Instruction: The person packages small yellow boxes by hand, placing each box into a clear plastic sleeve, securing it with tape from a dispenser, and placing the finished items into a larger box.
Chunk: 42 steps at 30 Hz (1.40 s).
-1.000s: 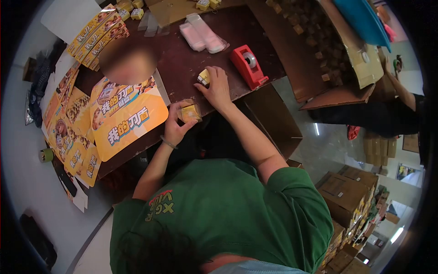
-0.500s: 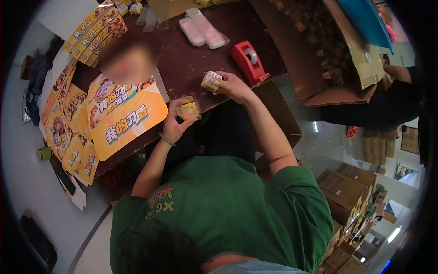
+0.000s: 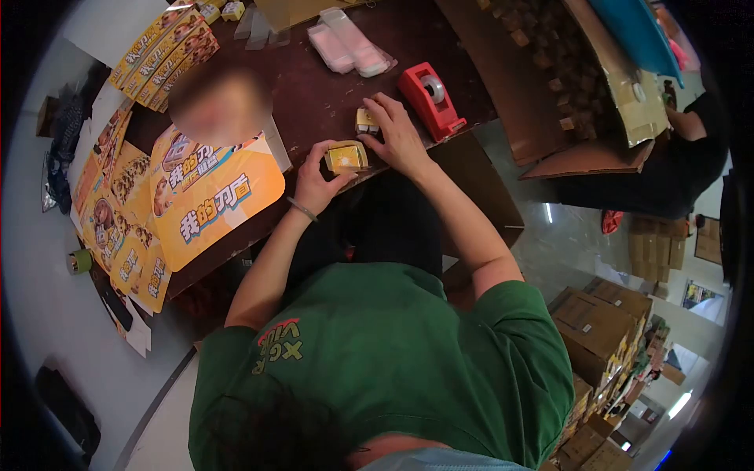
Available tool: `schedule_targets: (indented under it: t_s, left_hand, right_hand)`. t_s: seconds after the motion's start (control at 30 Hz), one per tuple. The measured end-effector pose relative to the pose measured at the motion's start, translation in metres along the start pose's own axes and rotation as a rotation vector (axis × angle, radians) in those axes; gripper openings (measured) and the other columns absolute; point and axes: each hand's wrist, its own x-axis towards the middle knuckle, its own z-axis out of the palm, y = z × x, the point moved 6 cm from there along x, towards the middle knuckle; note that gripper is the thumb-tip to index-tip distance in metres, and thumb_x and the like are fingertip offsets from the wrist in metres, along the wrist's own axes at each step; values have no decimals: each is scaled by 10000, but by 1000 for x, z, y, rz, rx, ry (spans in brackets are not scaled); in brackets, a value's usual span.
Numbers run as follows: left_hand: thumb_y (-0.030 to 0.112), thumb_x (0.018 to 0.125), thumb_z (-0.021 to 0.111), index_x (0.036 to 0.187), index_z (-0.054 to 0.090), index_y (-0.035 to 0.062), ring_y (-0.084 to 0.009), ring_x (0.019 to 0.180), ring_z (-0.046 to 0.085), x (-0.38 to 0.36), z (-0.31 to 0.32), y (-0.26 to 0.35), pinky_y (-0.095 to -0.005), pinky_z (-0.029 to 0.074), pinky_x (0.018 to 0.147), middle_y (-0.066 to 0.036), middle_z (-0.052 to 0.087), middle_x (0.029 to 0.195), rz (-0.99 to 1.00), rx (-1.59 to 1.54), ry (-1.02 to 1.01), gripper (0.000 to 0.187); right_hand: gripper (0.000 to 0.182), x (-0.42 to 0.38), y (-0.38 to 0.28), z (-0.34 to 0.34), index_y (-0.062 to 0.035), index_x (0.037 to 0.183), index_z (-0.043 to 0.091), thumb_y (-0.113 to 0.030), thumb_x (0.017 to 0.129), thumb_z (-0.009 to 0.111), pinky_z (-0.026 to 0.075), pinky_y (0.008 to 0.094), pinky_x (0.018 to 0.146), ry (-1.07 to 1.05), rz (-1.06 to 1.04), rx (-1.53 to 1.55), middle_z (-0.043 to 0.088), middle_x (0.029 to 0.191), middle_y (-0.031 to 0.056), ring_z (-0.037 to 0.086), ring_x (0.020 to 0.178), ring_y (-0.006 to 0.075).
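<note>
Left hand (image 3: 316,182) with fingers closed around a small yellow box (image 3: 345,158) at the desk's (image 3: 314,94) near edge, broad face up, long axis along that edge, right hand (image 3: 400,140) fingers curled on a second small box (image 3: 366,121), just beside a red tape dispenser (image 3: 430,98)

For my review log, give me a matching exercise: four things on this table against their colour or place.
Things:
1 tape dispenser
2 small box
3 poster
4 clear packets

Descriptions:
A orange with large lettering
B red
C yellow, held by the left hand
D stacked at the table's far side

Pairs: 1-B, 2-C, 3-A, 4-D
</note>
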Motion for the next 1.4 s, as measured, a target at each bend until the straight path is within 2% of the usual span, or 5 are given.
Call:
schedule_targets:
  t_s: [0.3, 0.53, 0.8, 0.9, 1.4]
  left_hand:
    - [204, 713, 834, 1218, 514, 72, -287, 1079, 593, 6, 4, -9, -380, 471, 927, -120, 617, 1150, -17, 10, -13, 612]
    - [217, 698, 837, 1198, 524, 96, -327, 1079, 588, 6, 6, -11, -405, 473, 921, -114, 622, 1152, -81, -54, -17, 602]
    - [222, 733, 825, 1275, 502, 84, -307, 1136, 575, 4, 4, -5, -400, 461, 959, -115, 612, 1210, -12, 32, -50, 646]
    - [245, 839, 751, 1378, 439, 51, -249, 1195, 550, 6, 4, 19, -377, 450, 982, -103, 593, 1259, -315, -1286, -246, 653]
    - [65, 919, 579, 1183, 608, 20, -90, 960, 596, 20, 11, -1, -241, 482, 846, -33, 644, 1051, -269, -713, -83, 269]
  right_hand:
    - [453, 44, -14, -35, 2, 1183, 602, -196, 814, 775, 502, 281, 852, -188, 445, 1038, 662, 1051, 38, 601, 969, 94]
    - [524, 17, -69, -34, -15, 1250, 578, -243, 808, 743, 476, 402, 916, -286, -151, 139, 595, 1196, 158, 503, 1212, 301]
    - [292, -19, -18, 18, -13, 1114, 700, -222, 911, 681, 473, 235, 732, -196, 645, 920, 592, 1008, 32, 587, 830, 95]
    - [279, -17, -12, 28, -5, 1113, 696, -205, 920, 667, 471, 233, 732, -73, 520, 846, 586, 1012, 35, 575, 829, 93]
    - [306, 1, -62, -24, -84, 1130, 684, -128, 828, 708, 487, 363, 837, -25, 112, 343, 599, 966, 107, 584, 950, 278]
